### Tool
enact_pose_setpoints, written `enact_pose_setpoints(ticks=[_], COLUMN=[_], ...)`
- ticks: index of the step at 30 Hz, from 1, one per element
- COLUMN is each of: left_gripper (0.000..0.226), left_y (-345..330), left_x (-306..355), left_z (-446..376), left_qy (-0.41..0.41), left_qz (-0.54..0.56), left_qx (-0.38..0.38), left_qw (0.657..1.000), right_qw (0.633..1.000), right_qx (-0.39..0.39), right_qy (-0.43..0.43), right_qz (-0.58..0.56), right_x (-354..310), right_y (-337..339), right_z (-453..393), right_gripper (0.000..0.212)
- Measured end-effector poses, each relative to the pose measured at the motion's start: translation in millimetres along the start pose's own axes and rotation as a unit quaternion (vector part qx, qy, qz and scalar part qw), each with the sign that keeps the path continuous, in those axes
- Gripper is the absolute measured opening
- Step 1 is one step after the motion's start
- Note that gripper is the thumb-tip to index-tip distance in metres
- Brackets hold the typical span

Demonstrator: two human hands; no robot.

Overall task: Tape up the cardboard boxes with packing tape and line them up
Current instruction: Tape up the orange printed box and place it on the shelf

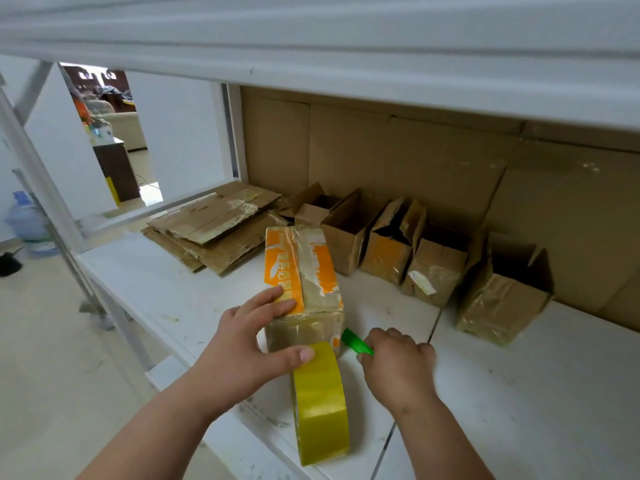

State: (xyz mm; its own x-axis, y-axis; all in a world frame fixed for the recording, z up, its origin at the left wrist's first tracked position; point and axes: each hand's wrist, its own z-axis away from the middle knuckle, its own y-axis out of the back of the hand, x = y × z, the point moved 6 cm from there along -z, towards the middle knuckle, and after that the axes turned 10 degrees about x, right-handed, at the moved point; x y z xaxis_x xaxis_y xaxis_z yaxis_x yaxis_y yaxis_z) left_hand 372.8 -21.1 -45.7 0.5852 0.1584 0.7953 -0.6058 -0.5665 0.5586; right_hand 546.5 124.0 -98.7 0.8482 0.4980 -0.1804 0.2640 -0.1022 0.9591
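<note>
An orange-and-brown cardboard box (304,282) lies on the white shelf (519,393), its flaps closed and glossy tape along its top. My left hand (252,344) lies on the box's near left corner, fingers flat on top and thumb touching the tape roll. The yellow tape roll (320,403) stands on edge against the box's near end. My right hand (398,365) grips a green cutter (356,342), whose tip points at the box's near right corner.
Several open cardboard boxes (433,268) stand in a row along the cardboard-lined back wall. A stack of flattened cardboard (214,226) lies at the shelf's far left. An upper shelf overhangs the view. A water jug (26,223) stands on the floor at left.
</note>
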Motion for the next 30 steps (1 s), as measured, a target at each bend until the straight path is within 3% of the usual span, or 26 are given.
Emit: enact_pose_setpoints(ticks=[4,7,9,13,17,20,25,30], left_gripper=[0.106,0.106,0.098,0.069,0.042,0.036,0.034,0.033], left_y=[4.7,6.2,7.9,10.6,7.6,6.1,4.7,3.5], left_x=[-1.8,2.7,10.1,23.2,17.0,13.5,10.8,8.5], left_z=[2.4,3.1,3.7,10.8,19.7,24.5,29.6,31.1], left_qy=[0.000,-0.004,-0.018,-0.048,-0.006,0.024,0.057,0.050], left_qz=[-0.013,-0.057,-0.107,-0.139,-0.064,-0.043,0.004,0.017], left_qx=[0.036,0.036,0.041,0.089,0.121,0.126,0.140,0.159], left_qw=[0.999,0.998,0.993,0.985,0.991,0.991,0.988,0.986], right_qw=[0.994,0.959,0.908,0.758,0.668,0.666,0.724,0.688], right_qx=[-0.015,-0.013,-0.019,-0.058,-0.083,-0.083,-0.033,0.014], right_qy=[-0.066,-0.130,-0.174,-0.218,-0.225,-0.212,-0.186,-0.165], right_qz=[-0.084,-0.251,-0.381,-0.612,-0.704,-0.711,-0.664,-0.706], right_x=[17.2,26.9,26.5,20.8,15.9,12.3,10.9,6.4], right_y=[5.8,11.9,16.1,22.4,32.1,37.3,47.0,62.5], right_z=[5.3,9.5,13.8,23.1,30.1,32.0,26.7,23.8], right_gripper=[0.010,0.008,0.010,0.035,0.029,0.015,0.010,0.016])
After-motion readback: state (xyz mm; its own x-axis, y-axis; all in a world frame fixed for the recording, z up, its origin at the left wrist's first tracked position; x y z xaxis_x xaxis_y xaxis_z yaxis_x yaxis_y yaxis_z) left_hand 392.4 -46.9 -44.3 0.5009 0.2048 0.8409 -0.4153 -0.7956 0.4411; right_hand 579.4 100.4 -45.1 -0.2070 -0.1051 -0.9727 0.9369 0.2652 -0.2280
